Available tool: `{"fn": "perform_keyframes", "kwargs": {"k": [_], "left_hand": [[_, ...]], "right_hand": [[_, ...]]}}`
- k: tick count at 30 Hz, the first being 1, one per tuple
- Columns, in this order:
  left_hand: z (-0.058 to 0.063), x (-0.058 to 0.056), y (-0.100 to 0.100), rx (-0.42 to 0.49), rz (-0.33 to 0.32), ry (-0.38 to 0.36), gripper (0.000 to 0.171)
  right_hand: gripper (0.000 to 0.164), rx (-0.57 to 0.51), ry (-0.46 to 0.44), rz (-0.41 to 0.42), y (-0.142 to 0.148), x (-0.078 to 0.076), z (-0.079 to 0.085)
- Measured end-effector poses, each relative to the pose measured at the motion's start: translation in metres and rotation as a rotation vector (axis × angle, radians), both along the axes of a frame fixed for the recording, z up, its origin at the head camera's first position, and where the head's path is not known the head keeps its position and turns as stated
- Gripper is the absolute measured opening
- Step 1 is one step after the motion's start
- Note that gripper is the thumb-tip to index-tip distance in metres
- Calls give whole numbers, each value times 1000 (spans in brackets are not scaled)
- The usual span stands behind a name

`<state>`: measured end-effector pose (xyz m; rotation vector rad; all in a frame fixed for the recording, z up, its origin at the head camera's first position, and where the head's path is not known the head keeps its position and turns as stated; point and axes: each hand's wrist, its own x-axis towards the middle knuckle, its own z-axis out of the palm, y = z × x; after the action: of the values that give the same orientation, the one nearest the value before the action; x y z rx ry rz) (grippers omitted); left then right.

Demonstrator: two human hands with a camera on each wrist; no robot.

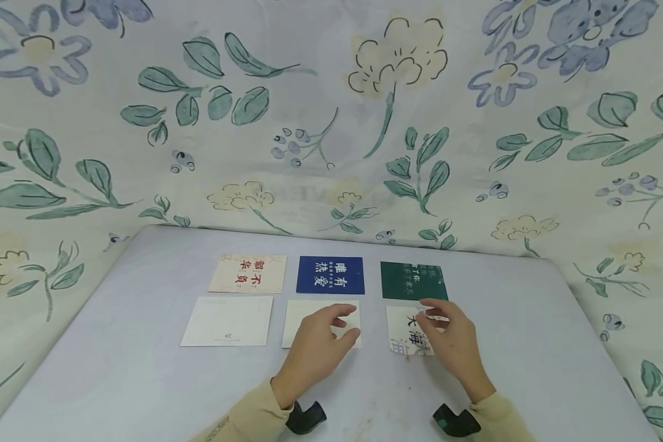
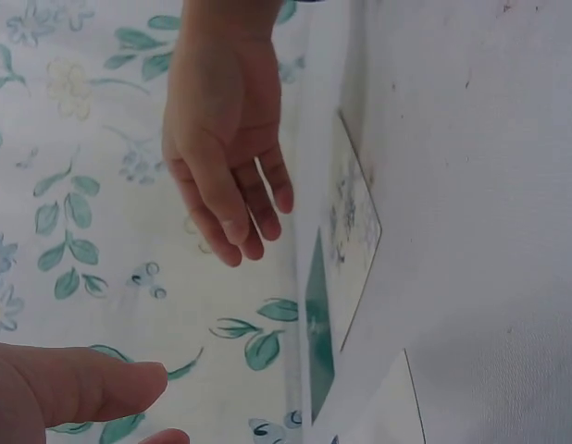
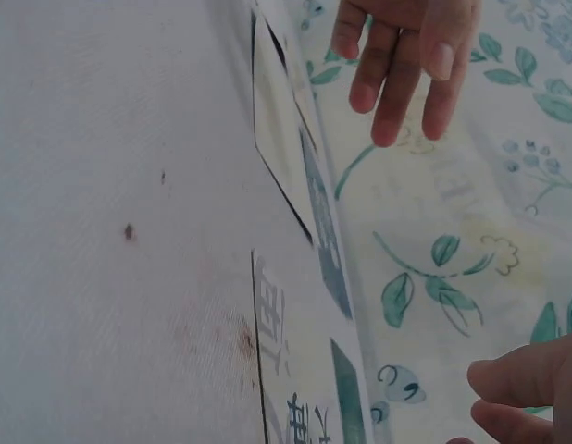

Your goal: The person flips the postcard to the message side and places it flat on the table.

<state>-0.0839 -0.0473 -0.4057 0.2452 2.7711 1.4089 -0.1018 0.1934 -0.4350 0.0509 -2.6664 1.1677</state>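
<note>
Six cards lie flat in two rows along the far edge of the tabletop point(image 1: 127, 368). Far row, left to right: red-lettered card point(image 1: 247, 274), blue card point(image 1: 331, 275), green card point(image 1: 414, 280). Near row: white card point(image 1: 226, 321), cream card point(image 1: 296, 314), black-lettered card point(image 1: 400, 325). In the head view, the left hand point(image 1: 317, 341) obstructs much of the cream card; the right hand point(image 1: 454, 339) covers the right part of the black-lettered card. Each hand is loosely bent, thumb and fingers parted, grasping nothing. A flowered cloth point(image 1: 331, 166) hangs beyond the far edge. Both wrist views show the opposite hand raised clear of the cards, which the head view leaves unsettled. The right wrist view distinctly shows brown specks point(image 3: 129, 232), faint from the head.
</note>
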Motion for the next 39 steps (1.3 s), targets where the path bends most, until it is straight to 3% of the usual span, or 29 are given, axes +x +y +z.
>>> {"fn": "perform_keyframes", "kwargs": {"k": [6,11,23,39], "left_hand": [[0,0,13,13,-21,-19,37],[1,0,23,19,-37,-23,39],[-1,-3,44,6,-30,-52,43],[-10,-7,72,-77,-60,-53,50]], "right_hand": [[34,8,-24,-44,12,1,-6],[38,5,-95,-109,20,1,-8],[52,3,-201,-212,34,-2,-7],[60,90,-289,-180,47,-3,-6]]}}
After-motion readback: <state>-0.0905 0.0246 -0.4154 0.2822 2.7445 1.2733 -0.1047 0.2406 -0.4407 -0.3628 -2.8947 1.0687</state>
